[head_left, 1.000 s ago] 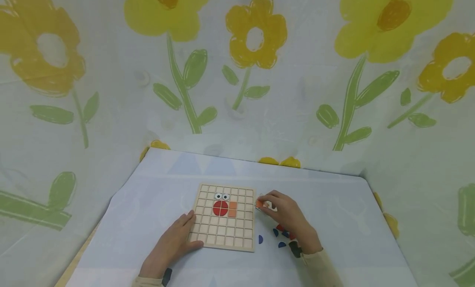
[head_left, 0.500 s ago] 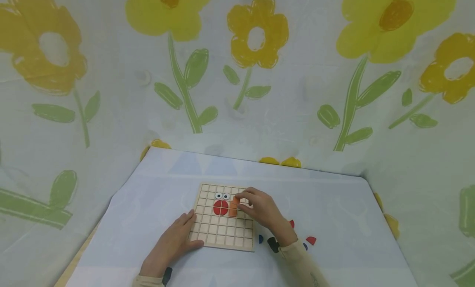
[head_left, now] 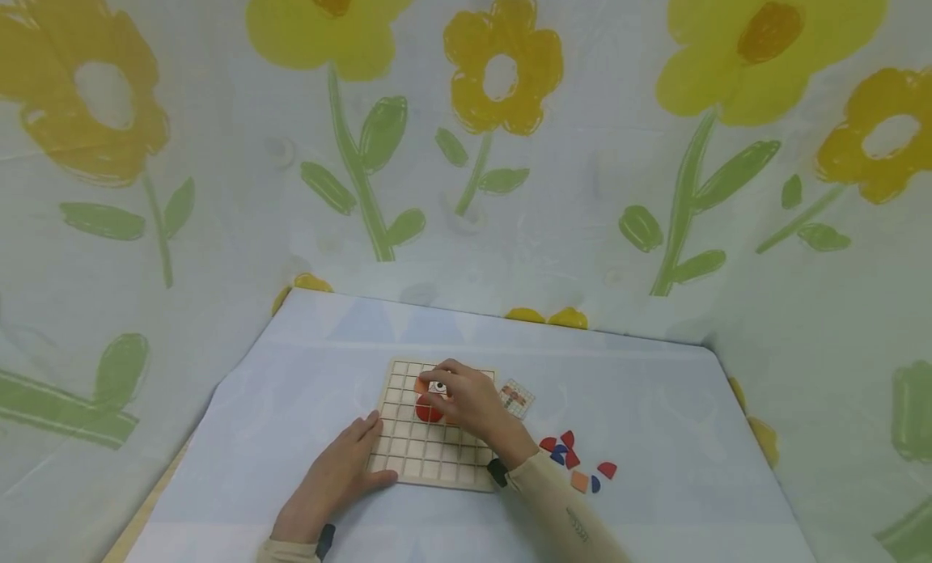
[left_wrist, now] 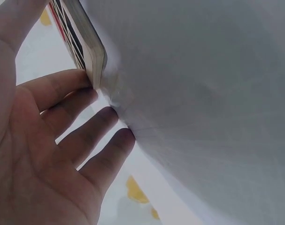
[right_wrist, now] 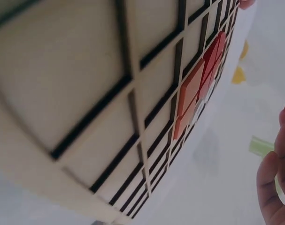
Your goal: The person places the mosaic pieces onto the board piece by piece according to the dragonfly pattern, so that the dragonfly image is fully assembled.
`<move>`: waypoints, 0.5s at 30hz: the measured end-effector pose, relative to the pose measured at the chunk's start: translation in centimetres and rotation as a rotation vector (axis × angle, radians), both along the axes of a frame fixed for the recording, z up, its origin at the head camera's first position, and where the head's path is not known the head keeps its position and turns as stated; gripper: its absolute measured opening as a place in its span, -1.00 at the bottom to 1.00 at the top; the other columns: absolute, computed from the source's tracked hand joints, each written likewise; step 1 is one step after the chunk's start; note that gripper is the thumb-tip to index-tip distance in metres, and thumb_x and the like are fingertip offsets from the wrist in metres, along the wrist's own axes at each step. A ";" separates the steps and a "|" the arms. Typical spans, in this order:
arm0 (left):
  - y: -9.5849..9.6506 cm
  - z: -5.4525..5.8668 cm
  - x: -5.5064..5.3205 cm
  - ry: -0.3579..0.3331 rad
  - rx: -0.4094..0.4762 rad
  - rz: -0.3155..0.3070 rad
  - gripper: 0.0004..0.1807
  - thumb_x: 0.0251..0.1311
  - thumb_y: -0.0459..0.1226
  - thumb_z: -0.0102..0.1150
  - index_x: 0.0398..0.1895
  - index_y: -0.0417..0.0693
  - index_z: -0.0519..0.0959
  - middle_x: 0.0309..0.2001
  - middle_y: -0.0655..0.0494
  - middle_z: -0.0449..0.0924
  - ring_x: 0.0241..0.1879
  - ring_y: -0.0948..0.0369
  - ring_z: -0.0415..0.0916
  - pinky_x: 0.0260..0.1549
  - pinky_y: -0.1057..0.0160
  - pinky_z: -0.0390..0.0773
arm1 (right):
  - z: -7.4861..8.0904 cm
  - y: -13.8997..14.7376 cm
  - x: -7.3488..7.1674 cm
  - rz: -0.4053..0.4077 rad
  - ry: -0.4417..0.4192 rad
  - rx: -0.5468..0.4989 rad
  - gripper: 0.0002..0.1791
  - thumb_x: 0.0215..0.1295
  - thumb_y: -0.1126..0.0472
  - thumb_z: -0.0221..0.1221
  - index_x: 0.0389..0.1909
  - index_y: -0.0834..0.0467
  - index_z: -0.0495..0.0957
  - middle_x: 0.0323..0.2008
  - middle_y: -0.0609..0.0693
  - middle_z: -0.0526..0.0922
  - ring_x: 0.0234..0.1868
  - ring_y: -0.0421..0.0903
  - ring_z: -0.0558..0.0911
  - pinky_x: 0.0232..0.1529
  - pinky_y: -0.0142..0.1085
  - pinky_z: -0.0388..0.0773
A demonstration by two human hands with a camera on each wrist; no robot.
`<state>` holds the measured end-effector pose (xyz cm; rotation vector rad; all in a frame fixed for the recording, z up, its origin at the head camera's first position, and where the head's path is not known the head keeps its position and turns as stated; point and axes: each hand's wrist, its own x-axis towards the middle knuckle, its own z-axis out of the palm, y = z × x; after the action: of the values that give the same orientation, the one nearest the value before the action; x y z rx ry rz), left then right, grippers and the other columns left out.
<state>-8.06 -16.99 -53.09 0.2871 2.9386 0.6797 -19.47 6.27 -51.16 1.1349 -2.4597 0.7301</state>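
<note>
A wooden grid board (head_left: 413, 450) lies on the table. On it sit a red disc of quarter pieces (head_left: 428, 411) and an eye tile (head_left: 440, 387), partly covered by fingers. Two orange square tiles (right_wrist: 190, 86) lie beside the red pieces in the right wrist view. My right hand (head_left: 472, 401) is over the board and pinches another orange square tile (head_left: 421, 384) between thumb and fingers, up and left of the disc. My left hand (head_left: 338, 466) rests at the board's near left corner, its fairly straight fingers touching the edge (left_wrist: 93, 51) in the left wrist view.
Right of the board lies a small printed pattern card (head_left: 520, 398). Nearer on the right are scattered red quarter pieces (head_left: 607, 470), blue half-round pieces (head_left: 595, 484) and a loose orange square (head_left: 579, 481). A flowered cloth wall (head_left: 568, 223) stands behind the table.
My right hand has carried the orange tile left, from beside the card across the board. The card and loose pieces are more visible. My left hand stays put.
</note>
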 end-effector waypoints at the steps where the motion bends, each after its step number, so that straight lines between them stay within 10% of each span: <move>1: 0.0 0.0 0.0 0.004 0.002 -0.001 0.03 0.06 0.14 0.47 0.47 -0.29 0.32 0.52 -0.14 0.20 0.47 -0.18 0.17 0.43 -0.14 0.27 | 0.1 -0.3 -0.1 0.003 -0.007 0.008 -0.70 0.31 0.12 0.38 0.05 -0.01 0.71 -0.09 -0.12 0.67 -0.28 -0.13 0.69 -0.32 -0.49 0.63; 15: -0.2 0.0 0.0 0.005 0.011 -0.007 0.04 0.04 0.14 0.47 0.46 -0.29 0.32 0.52 -0.15 0.20 0.46 -0.18 0.18 0.41 -0.15 0.29 | -0.1 -2.9 -1.9 -0.035 -0.135 0.206 -0.83 0.39 -0.04 0.29 -0.15 -0.12 0.78 -0.13 -0.21 0.69 -0.21 -0.26 0.68 -0.24 -0.49 0.64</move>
<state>-8.10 -17.15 -53.13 0.2999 2.9381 0.6953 -21.35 3.33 -51.29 1.1447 -2.7124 0.5708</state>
